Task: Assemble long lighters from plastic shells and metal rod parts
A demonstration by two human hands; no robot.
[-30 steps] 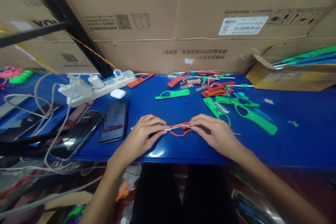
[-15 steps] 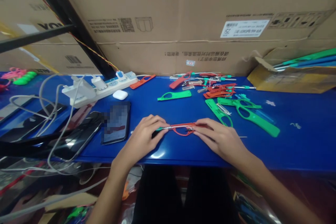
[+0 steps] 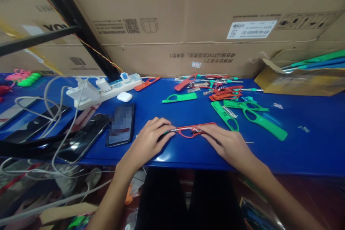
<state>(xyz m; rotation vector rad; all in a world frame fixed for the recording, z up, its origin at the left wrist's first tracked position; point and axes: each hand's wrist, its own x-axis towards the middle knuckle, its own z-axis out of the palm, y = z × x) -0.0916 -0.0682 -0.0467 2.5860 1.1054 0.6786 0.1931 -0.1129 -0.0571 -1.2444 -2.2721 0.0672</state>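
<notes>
"One tall cardboard box (image 3: 172,18) at the back. Below it?"

"A blue table (image 3: 296,154), both hands near its front edge."

"How's the grip?"

"Narrow on both. The right hand (image 3: 226,138) holds the handle end of a red casing (image 3: 193,127); the left hand (image 3: 151,136) pinches a metal rod (image 3: 172,130) at the other end."

"So the casing is where?"

"Between the hands, loop toward the person (touching the table or not, I can't tell)."

"Anything smaller?"

"White wire (image 3: 188,129), thin, along the casing."
</notes>
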